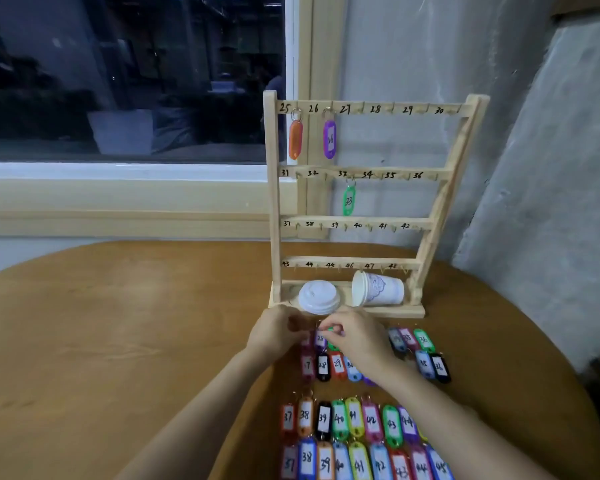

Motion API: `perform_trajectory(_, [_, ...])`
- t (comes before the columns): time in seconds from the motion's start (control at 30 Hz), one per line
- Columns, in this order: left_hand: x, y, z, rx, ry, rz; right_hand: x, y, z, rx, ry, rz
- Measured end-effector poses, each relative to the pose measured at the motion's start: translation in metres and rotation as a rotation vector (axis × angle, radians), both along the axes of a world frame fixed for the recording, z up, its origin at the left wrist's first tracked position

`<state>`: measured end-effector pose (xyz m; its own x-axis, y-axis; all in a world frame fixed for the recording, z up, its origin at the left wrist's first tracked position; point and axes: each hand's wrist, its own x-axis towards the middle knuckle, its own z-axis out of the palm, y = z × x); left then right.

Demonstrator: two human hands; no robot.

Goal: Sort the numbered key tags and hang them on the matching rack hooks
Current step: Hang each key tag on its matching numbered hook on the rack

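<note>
From the head camera we look down on a round wooden desk (pixel 118 323) with a wooden rack (pixel 274 188) standing at its far side, its four rails numbered 25 to 48. Three tags hang on it: an orange tag (pixel 295 139) at hook 25, a purple tag (pixel 329 139) at hook 26 and a green tag (pixel 349 200) at hook 33.

On the rack's base lie a white lid (pixel 318 296) and, beside it, a paper cup (pixel 378 289) tipped on its side.

Just in front of the base, our left hand (pixel 274 332) and right hand (pixel 357 336) meet over the far row of loose tags. Both have their fingers curled in narrowly, fingertips close together above a purple tag marked 28 (pixel 320 339). A bit of green shows under the right fingers. Blur keeps us from telling what either hand actually grips.

More tags lie in rows on the desk, nearer us: a row from 37 upward (pixel 354 417) and another below it. A dark window (pixel 129 74) fills the left background.
</note>
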<state>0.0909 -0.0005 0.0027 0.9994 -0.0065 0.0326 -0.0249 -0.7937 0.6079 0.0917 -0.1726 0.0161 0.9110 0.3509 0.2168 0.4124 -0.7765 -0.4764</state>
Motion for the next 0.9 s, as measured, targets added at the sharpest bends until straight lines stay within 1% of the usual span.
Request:
perform_trajectory(0.13, [0.000, -0.006, -0.005, 0.003, -0.009, -0.003, -0.002, -0.001, -0.006, -0.024, 0.040, 0.064])
perform_trajectory(0.27, [0.001, -0.007, -0.009, -0.001, -0.035, 0.028, -0.007, -0.002, -0.009, -0.136, 0.046, 0.148])
perform_trajectory(0.4, [0.003, -0.005, -0.011, -0.021, -0.066, 0.045, -0.010, 0.001, -0.012, -0.230, 0.025, 0.178])
perform_trajectory(0.53, [0.003, -0.001, -0.011, -0.047, -0.076, 0.047, -0.011, 0.003, -0.012, -0.195, -0.023, 0.181])
perform_trajectory(0.7, [0.002, 0.006, -0.009, -0.077, -0.072, 0.063, -0.011, 0.003, -0.010, -0.139, -0.024, 0.173])
perform_trajectory(0.9, [0.003, 0.015, 0.011, -0.063, -0.124, 0.083, -0.008, 0.003, 0.011, -0.027, -0.043, 0.107])
